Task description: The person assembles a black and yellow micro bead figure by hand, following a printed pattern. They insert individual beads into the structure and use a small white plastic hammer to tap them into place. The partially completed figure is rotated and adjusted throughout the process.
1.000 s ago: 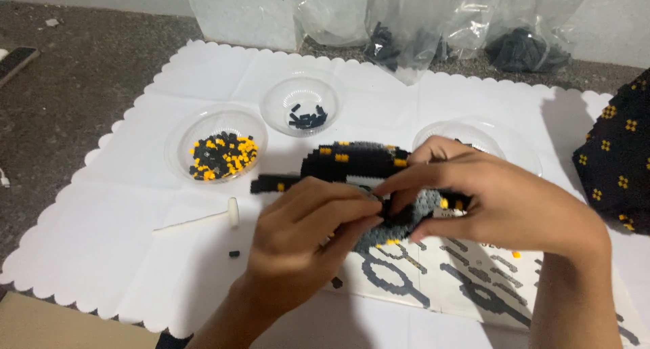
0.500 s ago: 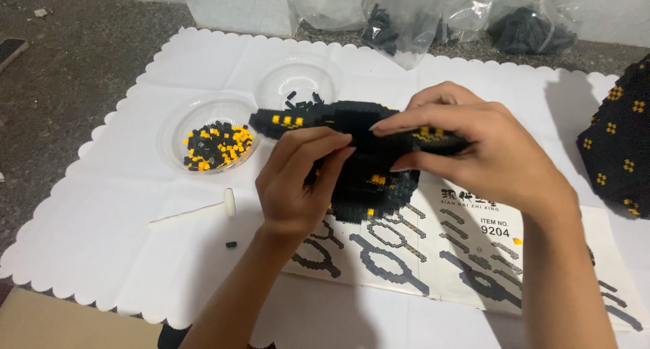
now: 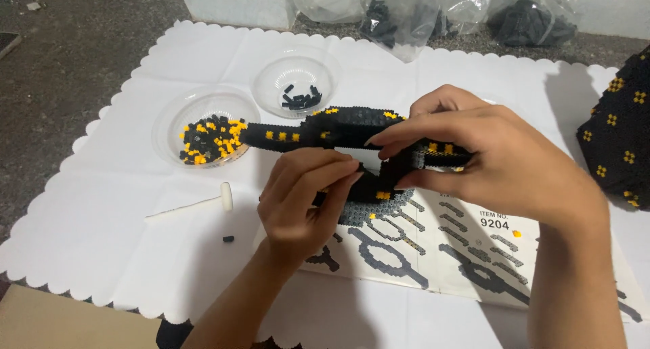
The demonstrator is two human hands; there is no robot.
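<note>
A long black and yellow brick model (image 3: 338,129) is held above a white scalloped mat (image 3: 101,213). My right hand (image 3: 487,159) grips the model's right end from above. My left hand (image 3: 305,193) has its fingertips pinched against the model's underside near the middle; any small piece between them is hidden. Under both hands lies a printed instruction sheet (image 3: 440,254) with grey and black drawings.
Two clear bowls stand at the back left: one (image 3: 206,129) with several black and yellow bricks, one (image 3: 296,85) with several black bricks. A small white hammer (image 3: 196,203) and a loose black brick (image 3: 229,239) lie on the mat. Another black-yellow model (image 3: 619,136) sits right. Plastic bags (image 3: 406,14) behind.
The model has been lifted and turned so its long arm points left toward the bowls. My left hand has shifted under the middle of it; the view has tilted slightly.
</note>
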